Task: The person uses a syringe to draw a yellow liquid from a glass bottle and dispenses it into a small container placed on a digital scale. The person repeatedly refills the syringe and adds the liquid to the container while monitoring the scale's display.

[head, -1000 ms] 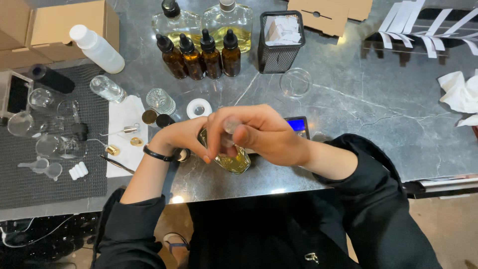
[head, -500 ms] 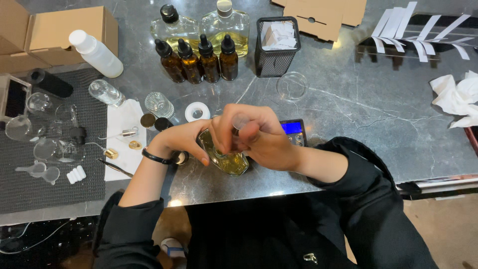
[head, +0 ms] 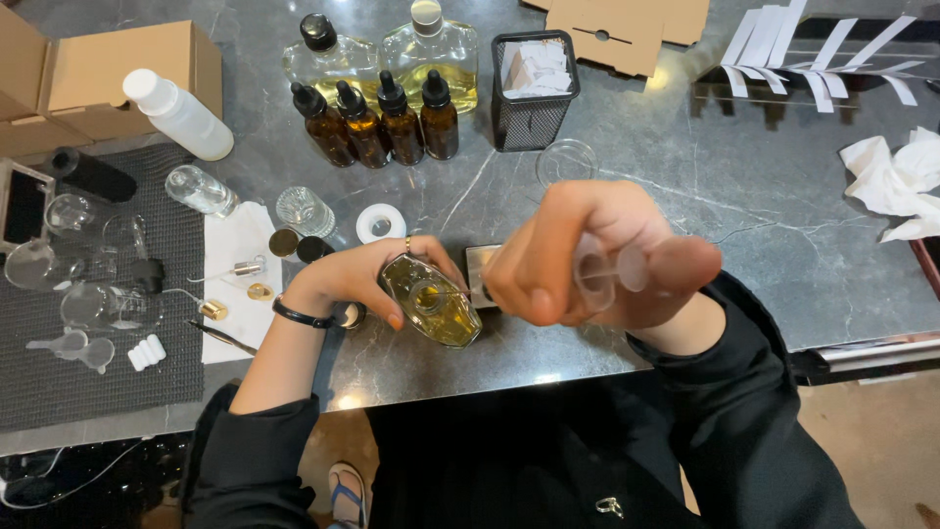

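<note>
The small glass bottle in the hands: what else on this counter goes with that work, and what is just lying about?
In use:
- glass bottle of yellow liquid, held by the left hand
- clear pipette in the right hand, over the bottle's mouth

Lying about:
- four amber dropper bottles
- mesh cup
- white plastic bottle
- crumpled tissue

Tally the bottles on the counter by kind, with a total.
Amber dropper bottles: 4
Large clear flasks of yellow liquid: 2
White plastic bottle: 1
Small clear empty bottles: 2
Faceted bottle of yellow liquid, held by the left hand: 1
Total: 10
</note>
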